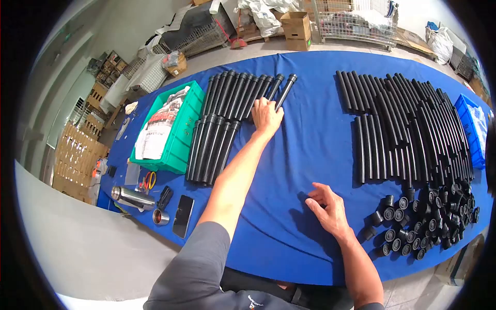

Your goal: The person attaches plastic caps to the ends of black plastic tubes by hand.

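Black tube (288, 88), left fingers (263, 102) touching (clamping unclear), right fingers (323, 192) apart, green crate (187, 135) beside neighbouring tubes (228, 95)

The blue cloth (305, 139) is matt and creased; towards its right edge lie smooth black plastic tubes (385, 116) with a sheen; at its near right corner, plastic caps (432, 225). Near its left edge are a green crate (187, 135) of smooth plastic; a shiny metal flask (133, 197); a glossy, glass-faced phone (183, 217).
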